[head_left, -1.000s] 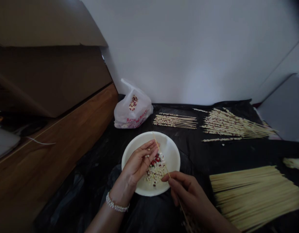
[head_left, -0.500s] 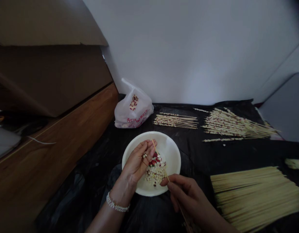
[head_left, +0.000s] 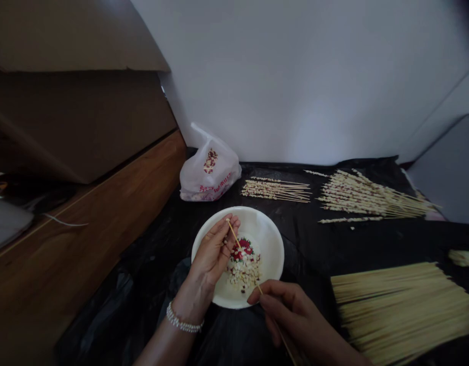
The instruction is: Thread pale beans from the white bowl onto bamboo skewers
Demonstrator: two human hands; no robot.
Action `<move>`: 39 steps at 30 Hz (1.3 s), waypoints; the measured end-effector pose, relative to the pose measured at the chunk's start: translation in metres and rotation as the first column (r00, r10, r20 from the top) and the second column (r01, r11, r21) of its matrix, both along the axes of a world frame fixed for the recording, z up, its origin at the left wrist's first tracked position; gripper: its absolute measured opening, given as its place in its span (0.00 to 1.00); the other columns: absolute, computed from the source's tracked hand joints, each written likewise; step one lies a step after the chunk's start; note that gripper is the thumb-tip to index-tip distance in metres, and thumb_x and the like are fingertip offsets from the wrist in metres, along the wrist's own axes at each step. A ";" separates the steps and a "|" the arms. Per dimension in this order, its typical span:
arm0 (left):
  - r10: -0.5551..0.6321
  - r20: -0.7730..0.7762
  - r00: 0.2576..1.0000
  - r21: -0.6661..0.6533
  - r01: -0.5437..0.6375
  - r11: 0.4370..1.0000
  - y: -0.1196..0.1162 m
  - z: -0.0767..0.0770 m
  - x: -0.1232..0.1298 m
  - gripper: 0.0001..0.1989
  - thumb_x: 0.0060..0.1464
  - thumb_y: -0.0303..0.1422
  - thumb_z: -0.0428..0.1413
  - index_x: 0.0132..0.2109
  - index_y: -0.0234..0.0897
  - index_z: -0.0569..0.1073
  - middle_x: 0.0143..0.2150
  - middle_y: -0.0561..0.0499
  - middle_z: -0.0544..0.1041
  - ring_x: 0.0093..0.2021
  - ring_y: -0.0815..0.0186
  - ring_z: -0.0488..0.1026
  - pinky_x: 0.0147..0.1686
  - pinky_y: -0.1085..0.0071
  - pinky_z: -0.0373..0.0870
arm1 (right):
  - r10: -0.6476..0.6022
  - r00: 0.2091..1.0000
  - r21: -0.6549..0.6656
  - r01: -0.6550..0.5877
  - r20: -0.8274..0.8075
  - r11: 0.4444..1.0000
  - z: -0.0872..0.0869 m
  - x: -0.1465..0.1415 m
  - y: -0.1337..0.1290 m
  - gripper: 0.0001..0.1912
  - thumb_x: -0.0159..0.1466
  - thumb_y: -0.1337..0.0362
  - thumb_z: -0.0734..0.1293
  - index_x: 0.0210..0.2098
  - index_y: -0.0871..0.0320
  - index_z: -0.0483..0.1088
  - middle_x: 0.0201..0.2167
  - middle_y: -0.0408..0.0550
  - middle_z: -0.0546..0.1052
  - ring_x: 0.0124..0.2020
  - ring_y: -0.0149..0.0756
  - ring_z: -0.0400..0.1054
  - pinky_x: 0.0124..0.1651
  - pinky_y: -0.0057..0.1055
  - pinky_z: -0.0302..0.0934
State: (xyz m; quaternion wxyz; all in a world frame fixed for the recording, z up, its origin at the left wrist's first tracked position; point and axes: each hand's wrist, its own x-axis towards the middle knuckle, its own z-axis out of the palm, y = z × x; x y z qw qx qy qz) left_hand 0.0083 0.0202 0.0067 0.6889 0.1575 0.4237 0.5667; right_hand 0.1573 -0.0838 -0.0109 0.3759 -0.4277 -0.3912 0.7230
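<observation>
A white bowl (head_left: pixel 270 254) with a red flower print holds a heap of small pale pieces (head_left: pixel 245 272). Over its left side, my left hand (head_left: pixel 215 249) is cupped palm up, with a few pieces among its curled fingers. The tip of a thin wooden skewer (head_left: pixel 235 234) lies at those fingers, with a small pale piece on its end. My right hand (head_left: pixel 285 305), at the bowl's lower right rim, pinches the skewer between thumb and fingertips. The skewer's lower end runs down past the palm.
Behind the bowl stands a knotted plastic bag (head_left: pixel 210 175). Threaded skewers lie in a small bundle (head_left: pixel 274 189) and a larger pile (head_left: pixel 364 195). Bare skewers (head_left: pixel 402 305) cover the lower right. A wooden board (head_left: pixel 143 198) borders the left.
The skewer tip has moved left and slightly down toward my left fingers. My right hand has shifted a little down and left. The left fingers have curled in more.
</observation>
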 end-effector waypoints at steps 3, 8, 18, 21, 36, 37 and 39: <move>0.003 -0.011 1.000 0.015 -0.003 1.000 0.000 0.000 0.000 0.11 0.53 0.20 0.59 0.44 0.34 0.78 0.43 0.44 0.81 0.42 0.67 0.79 0.45 0.76 0.75 | 0.037 0.999 -0.014 -0.037 0.020 0.999 0.000 0.001 -0.001 0.21 0.61 0.46 0.65 0.35 0.59 0.74 0.11 0.34 0.61 0.13 0.25 0.48 0.19 0.26 0.37; 0.008 -0.017 1.000 0.009 -0.008 1.000 0.002 0.000 0.000 0.12 0.53 0.21 0.59 0.45 0.33 0.78 0.44 0.43 0.81 0.41 0.68 0.79 0.45 0.77 0.74 | 0.038 0.999 0.005 -0.038 0.021 0.999 -0.003 0.001 -0.003 0.20 0.62 0.47 0.65 0.35 0.58 0.74 0.11 0.34 0.62 0.13 0.25 0.49 0.20 0.27 0.37; -0.011 -0.024 1.000 0.013 0.011 1.000 0.001 -0.002 -0.001 0.08 0.55 0.22 0.58 0.41 0.34 0.79 0.44 0.44 0.81 0.40 0.69 0.79 0.43 0.79 0.75 | 0.029 0.999 -0.009 -0.029 -0.030 1.000 -0.004 0.000 -0.002 0.17 0.63 0.49 0.66 0.36 0.58 0.74 0.11 0.34 0.63 0.13 0.24 0.48 0.19 0.27 0.36; -0.008 -0.025 1.000 0.013 0.008 1.000 0.001 -0.002 -0.001 0.08 0.55 0.21 0.58 0.41 0.33 0.79 0.44 0.44 0.81 0.40 0.69 0.79 0.44 0.78 0.75 | 0.023 0.999 -0.011 -0.023 -0.043 1.000 -0.004 0.001 -0.002 0.18 0.63 0.49 0.66 0.35 0.58 0.74 0.11 0.35 0.63 0.13 0.23 0.49 0.19 0.26 0.36; 0.032 -0.092 0.995 0.075 -0.025 0.997 0.003 -0.004 0.001 0.08 0.56 0.19 0.56 0.41 0.29 0.79 0.41 0.42 0.82 0.38 0.69 0.79 0.42 0.77 0.76 | 0.016 0.995 -0.076 -0.024 -0.095 0.997 -0.006 0.002 -0.002 0.20 0.61 0.46 0.67 0.36 0.59 0.74 0.10 0.34 0.64 0.11 0.22 0.47 0.17 0.25 0.33; 0.042 -0.101 0.994 0.083 -0.033 0.996 0.003 -0.004 0.001 0.08 0.56 0.19 0.56 0.41 0.29 0.79 0.41 0.42 0.82 0.38 0.70 0.79 0.41 0.77 0.76 | 0.016 0.995 -0.090 -0.025 -0.094 0.996 -0.006 0.002 -0.002 0.20 0.62 0.46 0.67 0.37 0.58 0.74 0.10 0.34 0.64 0.11 0.22 0.46 0.17 0.25 0.32; 0.057 -0.117 0.992 0.091 -0.047 0.995 0.002 -0.004 0.002 0.08 0.55 0.19 0.57 0.40 0.29 0.79 0.40 0.43 0.82 0.37 0.70 0.79 0.41 0.78 0.76 | 0.015 0.996 -0.091 -0.023 -0.087 0.996 -0.005 0.001 -0.002 0.21 0.61 0.45 0.66 0.36 0.58 0.74 0.10 0.35 0.65 0.10 0.22 0.46 0.16 0.25 0.32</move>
